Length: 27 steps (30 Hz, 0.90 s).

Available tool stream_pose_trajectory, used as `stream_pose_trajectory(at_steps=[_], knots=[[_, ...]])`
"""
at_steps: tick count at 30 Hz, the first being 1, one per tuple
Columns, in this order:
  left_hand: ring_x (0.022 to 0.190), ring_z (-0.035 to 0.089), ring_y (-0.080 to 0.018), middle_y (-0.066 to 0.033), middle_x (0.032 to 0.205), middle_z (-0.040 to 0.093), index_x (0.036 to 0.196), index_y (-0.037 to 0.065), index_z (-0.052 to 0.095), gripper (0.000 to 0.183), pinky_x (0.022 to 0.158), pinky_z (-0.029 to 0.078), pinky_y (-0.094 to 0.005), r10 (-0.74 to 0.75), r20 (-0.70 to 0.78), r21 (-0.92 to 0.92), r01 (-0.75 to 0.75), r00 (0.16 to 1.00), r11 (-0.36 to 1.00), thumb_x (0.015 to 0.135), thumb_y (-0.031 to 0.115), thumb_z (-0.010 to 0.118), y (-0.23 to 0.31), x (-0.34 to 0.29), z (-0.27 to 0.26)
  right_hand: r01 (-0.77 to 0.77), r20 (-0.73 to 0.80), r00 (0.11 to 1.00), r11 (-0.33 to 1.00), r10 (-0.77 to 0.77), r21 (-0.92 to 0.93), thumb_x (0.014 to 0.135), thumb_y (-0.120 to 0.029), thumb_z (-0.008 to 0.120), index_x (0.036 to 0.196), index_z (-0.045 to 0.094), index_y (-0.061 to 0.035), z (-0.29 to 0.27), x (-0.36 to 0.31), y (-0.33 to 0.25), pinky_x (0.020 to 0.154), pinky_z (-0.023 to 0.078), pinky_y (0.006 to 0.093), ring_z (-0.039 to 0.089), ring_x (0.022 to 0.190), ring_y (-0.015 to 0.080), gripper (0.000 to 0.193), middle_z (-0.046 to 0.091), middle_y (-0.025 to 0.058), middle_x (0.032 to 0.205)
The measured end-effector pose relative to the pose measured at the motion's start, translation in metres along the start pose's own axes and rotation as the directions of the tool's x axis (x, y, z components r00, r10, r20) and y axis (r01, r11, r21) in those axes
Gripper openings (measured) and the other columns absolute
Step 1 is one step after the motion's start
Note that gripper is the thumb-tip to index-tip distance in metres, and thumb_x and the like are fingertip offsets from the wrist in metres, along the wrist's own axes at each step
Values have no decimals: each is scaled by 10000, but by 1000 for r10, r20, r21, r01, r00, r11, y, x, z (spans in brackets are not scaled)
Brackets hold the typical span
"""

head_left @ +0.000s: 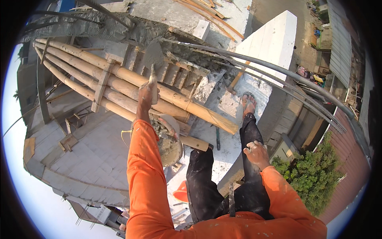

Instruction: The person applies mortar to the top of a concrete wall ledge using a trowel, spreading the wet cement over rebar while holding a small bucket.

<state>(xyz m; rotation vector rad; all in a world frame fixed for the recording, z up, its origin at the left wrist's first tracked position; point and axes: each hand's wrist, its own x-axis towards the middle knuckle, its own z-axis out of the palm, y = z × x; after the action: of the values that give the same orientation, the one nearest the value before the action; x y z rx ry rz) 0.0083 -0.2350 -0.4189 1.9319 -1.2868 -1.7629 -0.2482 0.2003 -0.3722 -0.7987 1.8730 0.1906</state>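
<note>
My left hand (147, 93) is wrapped round the handle of a pointed masonry trowel (154, 55). The trowel's grey blade points away from me, over the rough mortar-covered edge of a concrete beam (119, 30). Below that wrist, partly hidden by my orange sleeve, is a bucket (175, 127) with grey wet mortar (169, 149) in it. My right hand (258, 154) rests by my knee on the dark trousers, its fingers curled in, and no tool shows in it.
Thick bamboo poles (171, 95) with a wooden crosspiece (104, 85) slope across the left. Long steel bars (278, 71) curve over the right. A hammer (237, 81) lies near my foot (248, 104). An orange plastic object (181, 192) sits beside my leg. Lower ground and roofs show beyond the ledge.
</note>
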Motion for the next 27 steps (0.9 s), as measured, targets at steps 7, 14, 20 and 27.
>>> stream_pose_trajectory(at_steps=[7,14,20,27], knots=[[486,537,-168,-75,668,551,987,10,604,380,439,430,-292,-40,-51,212,50,998,976,887,367,520,-25,4,-16,64,-46,997,998,-65,-20,817,-393,565,1061,634,-112,9,2,1,984,317,475,513,1089,285,378,575,102,1061],[563,589,-260,-161,685,595,919,5,630,419,566,455,-375,214,-45,783,-99,976,614,869,413,549,22,12,-24,57,-27,998,998,-57,8,815,-398,569,1062,632,-108,7,6,1,984,318,473,504,1099,285,386,574,101,1068],[709,627,-294,-163,790,648,989,36,641,336,669,491,-373,299,264,871,-360,917,334,861,340,573,52,68,-38,46,-27,999,999,-46,-7,826,-408,563,1080,628,-108,5,7,0,987,316,466,492,1125,281,399,571,102,1083],[551,572,-189,-94,617,524,914,30,593,274,596,514,-353,524,665,725,-627,532,-284,920,277,476,47,103,-70,77,-4,997,997,-77,-32,830,-421,562,1069,632,-104,0,14,-10,977,321,470,506,1102,292,404,575,107,1079]])
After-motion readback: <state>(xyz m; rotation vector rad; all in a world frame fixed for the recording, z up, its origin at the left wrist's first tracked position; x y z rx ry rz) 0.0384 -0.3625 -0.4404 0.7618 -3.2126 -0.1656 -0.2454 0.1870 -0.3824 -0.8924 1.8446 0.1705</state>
